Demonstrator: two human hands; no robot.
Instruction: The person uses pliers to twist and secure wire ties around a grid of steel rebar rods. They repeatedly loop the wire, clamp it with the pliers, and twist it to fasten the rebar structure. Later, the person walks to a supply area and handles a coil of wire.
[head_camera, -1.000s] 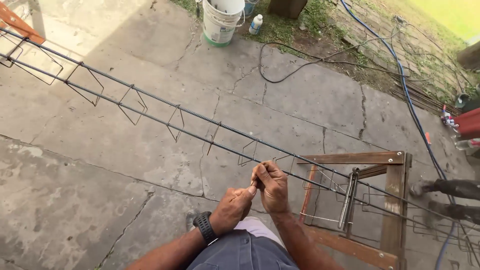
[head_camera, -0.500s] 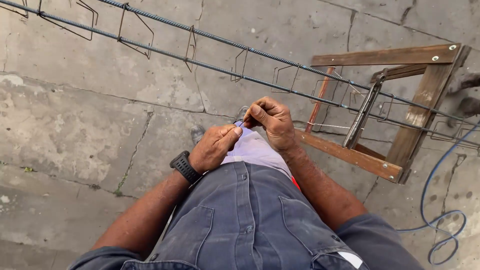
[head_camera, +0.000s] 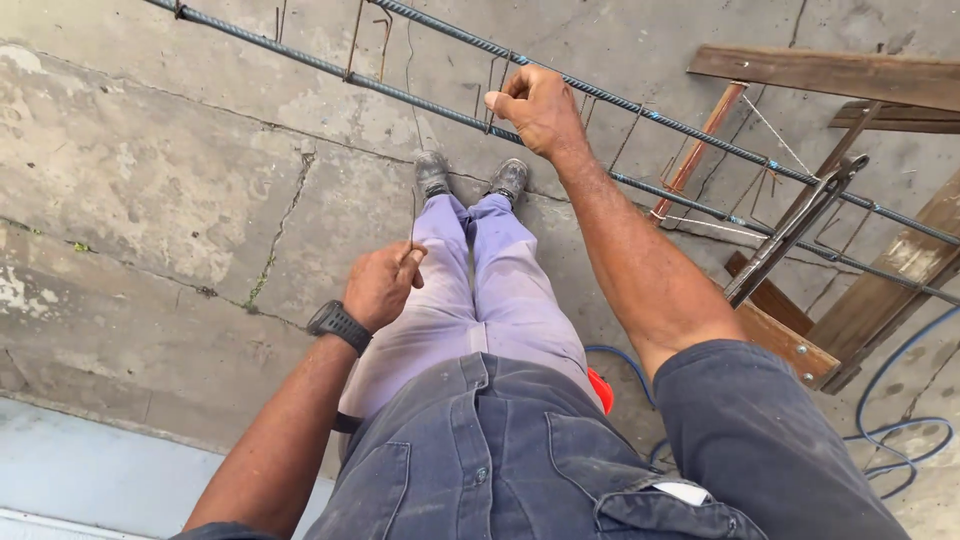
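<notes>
A thin wire (head_camera: 411, 215) rises from the closed left hand (head_camera: 380, 283), pinched in its fingers, at the centre of the frame. Up at the top centre, the right hand (head_camera: 537, 105) is curled shut around a wire loop (head_camera: 497, 90) on the long steel bars (head_camera: 330, 65) that cross the top. A wooden trestle (head_camera: 800, 345) stands at the right on the cracked concrete floor (head_camera: 150, 200).

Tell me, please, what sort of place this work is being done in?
Probably an outdoor work yard: cracked concrete ground, long ribbed steel bars carrying wire stirrups, and a rough wooden trestle propping them.
</notes>
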